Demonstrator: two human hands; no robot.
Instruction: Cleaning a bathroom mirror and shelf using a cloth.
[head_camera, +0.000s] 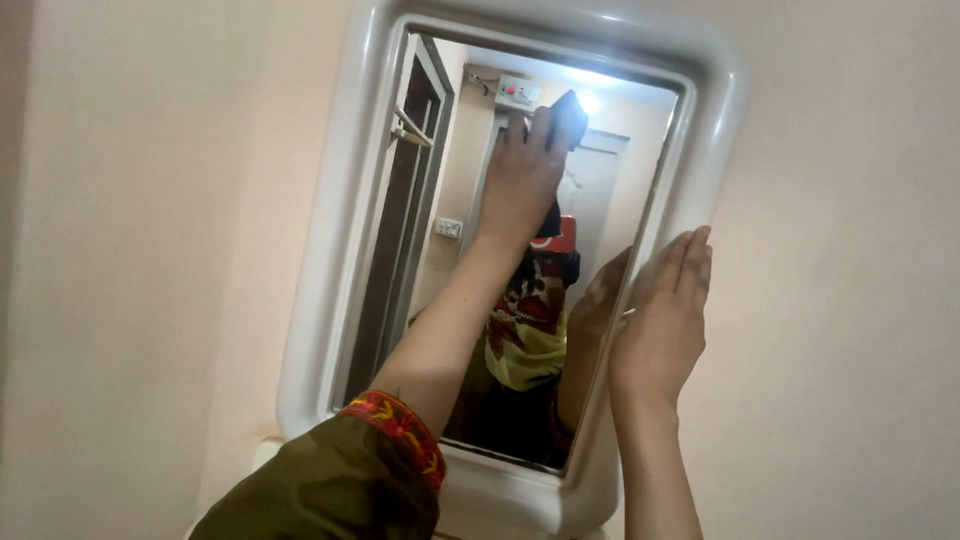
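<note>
- Pressed flat by the fingers of the left hand (520, 180), a small dark pad (569, 118) sits against the glass near the top of the mirror (430, 230); the grip is a flat press of the fingers on it, not a fist.
- Pad: one, dark, with a squarish corner showing past the fingertips; whether it is cloth or sponge cannot be told.
- Right hand (662, 325): open, fingers straight and together, laid against the inner right edge of the frame (330, 250), grasping nothing.
- Mirror: one, upright rectangle, smooth glass tilted in view, hung on the wall (150, 250).
- Frame: one, white, glossy, thick and rounded at the corners, like moulded plastic.
- Sleeve (340, 480): olive cloth on the left arm, cuff banded in red and yellow stitching.
- Wall: plain, matt, pale peach.
- Reflection: both arms doubled in the glass, plus a door, a bright light patch and two wall switch plates.
</note>
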